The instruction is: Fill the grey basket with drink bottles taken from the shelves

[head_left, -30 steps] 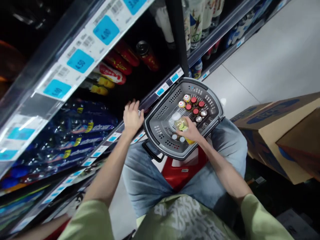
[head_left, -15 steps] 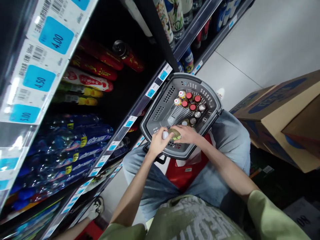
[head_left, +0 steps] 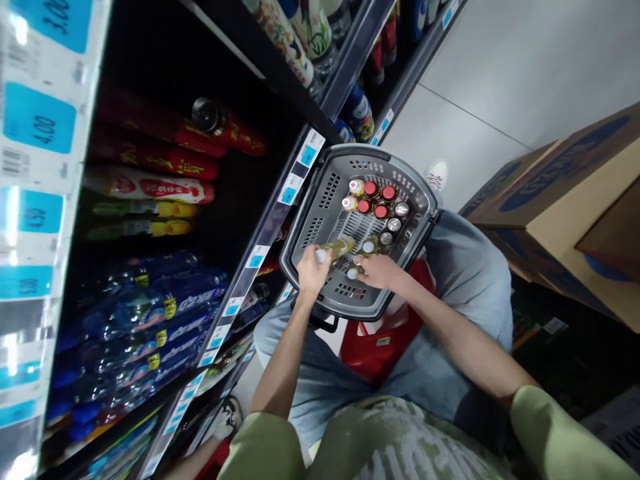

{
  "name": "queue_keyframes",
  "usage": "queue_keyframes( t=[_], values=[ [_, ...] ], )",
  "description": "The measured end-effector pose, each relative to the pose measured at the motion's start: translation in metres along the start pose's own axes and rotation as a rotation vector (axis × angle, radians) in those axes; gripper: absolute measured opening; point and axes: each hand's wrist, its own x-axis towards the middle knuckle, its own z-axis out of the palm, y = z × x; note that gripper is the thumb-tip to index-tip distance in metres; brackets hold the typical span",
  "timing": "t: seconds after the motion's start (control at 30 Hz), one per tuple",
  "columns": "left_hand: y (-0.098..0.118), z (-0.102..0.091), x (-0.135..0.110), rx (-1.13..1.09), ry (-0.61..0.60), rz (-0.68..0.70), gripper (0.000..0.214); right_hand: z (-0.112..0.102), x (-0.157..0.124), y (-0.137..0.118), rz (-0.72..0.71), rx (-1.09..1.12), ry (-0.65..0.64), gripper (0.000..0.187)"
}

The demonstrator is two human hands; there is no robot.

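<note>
A grey plastic shopping basket (head_left: 320, 230) stands before me between my knees. My left hand (head_left: 313, 270) is closed around the white-capped end of a bottle of yellowish drink (head_left: 341, 247), tilted over the basket's inside. My right hand (head_left: 383, 272) reaches in over the near right side, its fingers curled at a second white-capped bottle (head_left: 353, 273), mostly hidden. Just beyond these fingers stands another white-capped bottle (head_left: 369, 247). Farther in are several red-capped bottles (head_left: 371, 189), two bottles with white-and-red caps (head_left: 356, 187) and silver-topped cans (head_left: 394, 224).
Shelves at left hold blue-labelled water bottles (head_left: 185, 293), red cans (head_left: 165, 157) and price tags (head_left: 43, 123). Cardboard boxes (head_left: 565, 180) stand at right. A red stool (head_left: 380, 347) is under the near side of the basket. A white shoe (head_left: 437, 175) shows beyond it.
My hands have moved apart. The bottle that was between them is now in my left hand, pointing into the basket. My right hand is at another white-capped bottle. The view has shifted slightly.
</note>
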Motion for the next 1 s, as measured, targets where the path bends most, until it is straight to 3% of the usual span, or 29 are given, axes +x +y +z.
queue_keyframes(
  t=[0.13,0.4,0.6,0.7,0.8,0.9,1.0],
  values=[
    [0.013,0.034,0.029,0.011,-0.052,0.023,0.021,0.0,-0.003,0.002,0.015,-0.021,-0.07,0.045],
    [0.066,0.124,0.071,0.001,-0.366,0.078,0.025,0.002,0.001,0.003,-0.033,0.069,0.041,0.038],
    [0.09,0.162,0.083,-0.094,-0.438,0.105,0.026,0.0,0.0,0.006,0.063,0.069,0.063,0.035],
    [0.092,0.164,0.084,-0.151,-0.446,0.112,0.033,-0.004,-0.002,0.005,0.056,0.072,0.028,0.037],
    [0.087,0.151,0.079,-0.157,-0.449,0.14,0.045,-0.005,-0.005,0.001,0.004,0.048,-0.061,0.039],
    [0.072,0.124,0.071,-0.155,-0.51,0.22,0.05,0.0,-0.005,-0.001,-0.048,0.0,-0.172,0.04],
    [0.048,0.079,0.058,-0.123,-0.558,0.282,0.039,0.008,0.001,0.003,-0.021,-0.066,-0.176,0.039]
  ],
)
